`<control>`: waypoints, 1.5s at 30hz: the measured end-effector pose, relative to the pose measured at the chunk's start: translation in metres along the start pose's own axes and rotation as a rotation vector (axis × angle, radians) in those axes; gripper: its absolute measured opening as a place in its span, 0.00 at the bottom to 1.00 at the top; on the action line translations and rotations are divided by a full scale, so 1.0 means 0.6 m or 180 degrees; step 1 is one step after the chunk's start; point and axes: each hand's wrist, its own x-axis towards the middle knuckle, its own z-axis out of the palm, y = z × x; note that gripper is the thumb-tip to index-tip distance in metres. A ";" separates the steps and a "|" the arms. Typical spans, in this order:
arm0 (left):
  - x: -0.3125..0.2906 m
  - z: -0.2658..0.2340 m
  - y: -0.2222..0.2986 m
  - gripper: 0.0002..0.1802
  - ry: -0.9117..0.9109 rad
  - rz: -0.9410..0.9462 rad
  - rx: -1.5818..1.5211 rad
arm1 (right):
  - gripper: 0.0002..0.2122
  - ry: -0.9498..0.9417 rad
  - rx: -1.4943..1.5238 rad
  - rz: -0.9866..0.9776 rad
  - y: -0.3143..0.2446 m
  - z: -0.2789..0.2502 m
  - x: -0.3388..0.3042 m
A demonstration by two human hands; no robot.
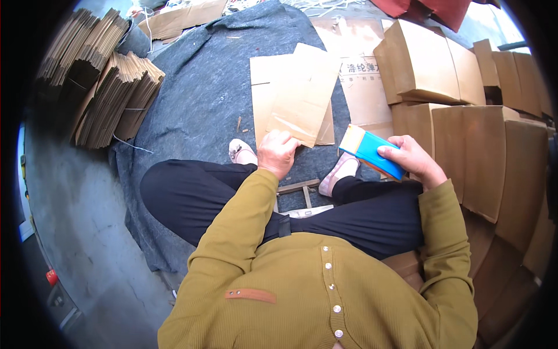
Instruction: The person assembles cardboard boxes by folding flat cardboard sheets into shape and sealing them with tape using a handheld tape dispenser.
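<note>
A flattened cardboard piece (305,87) lies tilted over another flat cardboard sheet (263,104) in front of my feet. My left hand (276,152) is closed at the near edge of the upper piece, fingers curled and thumb side against it. To the right, my right hand (417,160) grips a flat blue block-shaped thing with a cream-and-orange end (375,152). Its thumb presses on the blue face, while the fingers underneath are hidden. The cream end points away from me to the left, above my right shoe (334,174).
Bundles of folded cardboard (119,96) stand at the far left. Formed brown boxes (474,151) are stacked along the right. A dark cloth (197,99) covers the floor under the sheets. A printed cardboard sheet (365,96) lies beyond, and a small wooden frame (299,187) sits between my legs.
</note>
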 end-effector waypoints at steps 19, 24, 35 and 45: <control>0.006 -0.001 0.000 0.09 0.0003 0.0060 -0.0063 | 0.28 0.0523 -0.1640 0.0330 0.014 0.023 0.109; 0.000 0.004 0.003 0.06 -0.0108 -0.0082 0.0044 | 0.29 0.0702 -0.2511 0.0411 -0.028 0.085 0.151; 0.011 -0.004 0.000 0.07 0.0038 -0.0089 -0.0028 | 0.37 0.1604 -0.3324 -0.0450 0.021 0.257 0.240; 0.027 -0.004 -0.026 0.10 -0.0397 0.0111 -0.0450 | 0.16 0.0912 -0.3258 0.0099 0.027 0.234 0.194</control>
